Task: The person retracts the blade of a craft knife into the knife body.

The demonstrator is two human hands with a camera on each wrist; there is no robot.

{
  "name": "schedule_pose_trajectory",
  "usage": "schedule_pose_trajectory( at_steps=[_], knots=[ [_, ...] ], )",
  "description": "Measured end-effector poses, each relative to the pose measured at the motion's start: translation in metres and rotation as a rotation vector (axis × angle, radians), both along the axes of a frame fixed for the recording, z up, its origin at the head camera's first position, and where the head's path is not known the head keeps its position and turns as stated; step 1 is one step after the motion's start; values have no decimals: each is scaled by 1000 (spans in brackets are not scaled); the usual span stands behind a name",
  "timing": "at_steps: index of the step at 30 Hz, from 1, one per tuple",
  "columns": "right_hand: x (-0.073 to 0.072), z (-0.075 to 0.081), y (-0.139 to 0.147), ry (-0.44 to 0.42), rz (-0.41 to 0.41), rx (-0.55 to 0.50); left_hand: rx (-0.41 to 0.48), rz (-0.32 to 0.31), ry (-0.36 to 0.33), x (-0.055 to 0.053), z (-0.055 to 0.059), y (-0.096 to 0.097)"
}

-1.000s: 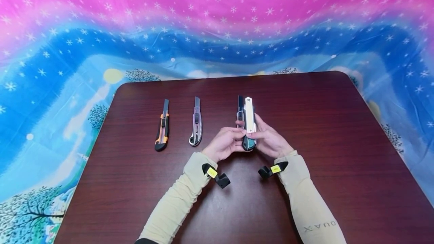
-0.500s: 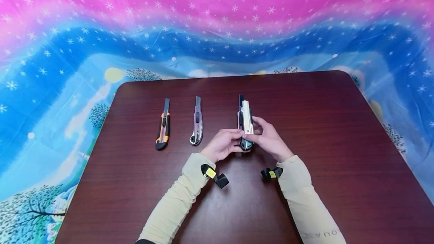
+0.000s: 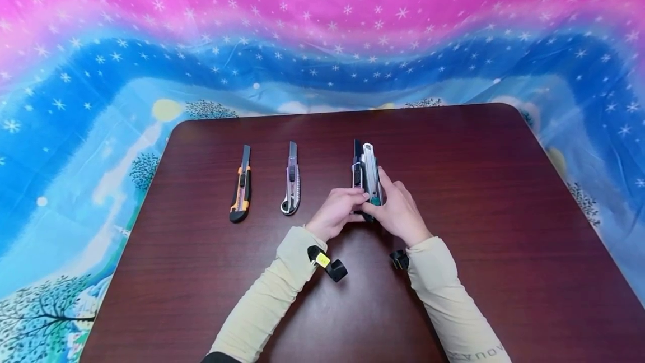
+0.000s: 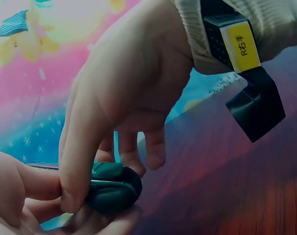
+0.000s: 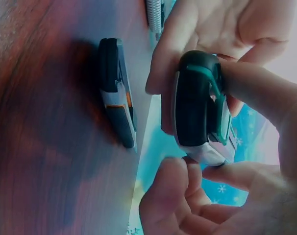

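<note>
Both hands hold a silver-bodied utility knife [image 3: 372, 172] with a green and black handle end, its silver end away from the person. My left hand [image 3: 335, 212] grips it low from the left, its fingers at the handle end. From the right, my right hand [image 3: 403, 214] holds the same knife, thumb across the front and index finger along the side. The right wrist view shows the rounded handle end [image 5: 195, 98] between the fingers of both hands. Just left of it lies another utility knife [image 3: 357, 167] with a black blade, its lower part hidden by the left hand.
On the dark wood table [image 3: 453, 156], an orange and black utility knife [image 3: 242, 186] lies at the left. A silver and lilac utility knife [image 3: 291, 181] with a ridged edge lies between it and the hands. A patterned cloth [image 3: 322, 32] hangs behind the table.
The held knife first dips toward the left, then swings back right and is now turned more on its side. The right wrist has rolled, and its yellow label has gone from the head view.
</note>
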State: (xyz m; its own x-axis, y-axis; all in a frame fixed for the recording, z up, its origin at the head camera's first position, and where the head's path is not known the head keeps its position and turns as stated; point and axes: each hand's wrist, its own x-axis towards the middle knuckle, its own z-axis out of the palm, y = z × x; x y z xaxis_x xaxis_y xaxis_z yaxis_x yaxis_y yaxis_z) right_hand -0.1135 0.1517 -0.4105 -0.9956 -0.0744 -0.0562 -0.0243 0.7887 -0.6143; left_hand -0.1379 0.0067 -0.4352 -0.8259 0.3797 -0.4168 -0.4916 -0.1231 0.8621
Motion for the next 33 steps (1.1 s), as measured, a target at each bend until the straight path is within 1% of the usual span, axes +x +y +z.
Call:
schedule_pose_trajectory(
  at_steps=[4, 7, 9, 11, 13, 14, 15, 18, 20, 21, 23, 25, 27, 29, 33],
  knots=[
    [0, -2, 0, 23, -6, 37, -93, -8, 44, 1, -2, 3],
    [0, -2, 0, 33, -7, 64, -135, -23, 76, 2, -4, 5],
    [-1, -2, 1, 32, -10, 77, -164, -38, 109, 3, -4, 6],
    [-1, -2, 2, 28, -18, 80, -209, -54, 160, 3, -4, 6],
    [-1, -3, 4, 23, -25, 77, -271, -68, 228, 3, -5, 5],
    [-2, -3, 5, 23, -29, 74, -323, -71, 281, 3, -5, 5],
    [-2, -2, 6, 20, -33, 70, -394, -71, 342, 3, -5, 4],
    [-6, -3, 11, 5, -51, 76, -595, -36, 523, 2, -5, 0],
    [-9, -3, 16, -8, -67, 88, -729, -4, 610, 2, -6, -2],
    [-11, -3, 19, -16, -74, 99, -776, 7, 629, 2, -7, -3],
    [-15, -4, 27, -34, -89, 122, -843, 11, 634, 2, -9, -4],
    [-19, -4, 36, -53, -104, 146, -912, -2, 609, 3, -11, -5],
    [-22, -5, 45, -72, -121, 173, -960, -24, 574, 4, -14, -4],
    [-25, -6, 53, -89, -142, 196, -994, -45, 556, 4, -16, -3],
    [-30, -7, 66, -115, -185, 233, -1024, -74, 545, 4, -19, 1]
  ],
)
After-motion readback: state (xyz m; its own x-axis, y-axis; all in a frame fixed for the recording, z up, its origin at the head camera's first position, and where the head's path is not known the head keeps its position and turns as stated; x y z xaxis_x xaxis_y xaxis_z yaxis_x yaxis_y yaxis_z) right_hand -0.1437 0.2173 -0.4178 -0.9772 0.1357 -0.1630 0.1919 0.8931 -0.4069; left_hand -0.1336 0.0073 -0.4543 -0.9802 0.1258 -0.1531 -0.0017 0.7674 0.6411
